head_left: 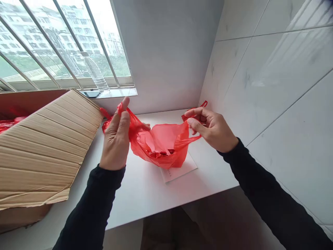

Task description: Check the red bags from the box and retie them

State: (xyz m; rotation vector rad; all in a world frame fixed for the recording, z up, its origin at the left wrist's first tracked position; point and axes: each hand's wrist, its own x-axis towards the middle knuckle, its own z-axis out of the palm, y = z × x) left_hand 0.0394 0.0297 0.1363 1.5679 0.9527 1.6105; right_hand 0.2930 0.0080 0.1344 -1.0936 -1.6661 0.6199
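A thin red plastic bag (161, 158) hangs spread between my two hands over the white table, its mouth facing up. Crumpled dark red pieces lie inside; I cannot make out what they are. My left hand (116, 139) grips the bag's left side, with red plastic looped around a finger. On the other side, my right hand (212, 128) pinches the bag's right handle between thumb and fingers. Beneath the bag, a white sheet or booklet (183, 171) with small print lies partly covered.
An open cardboard box (49, 139) stands at the left, with red plastic inside. More red plastic (184, 116) shows behind my right hand. A clear bottle (95, 74) and a phone (91, 93) rest on the barred window's sill. Tiled wall (283, 107) bounds the white table (145, 198) at right.
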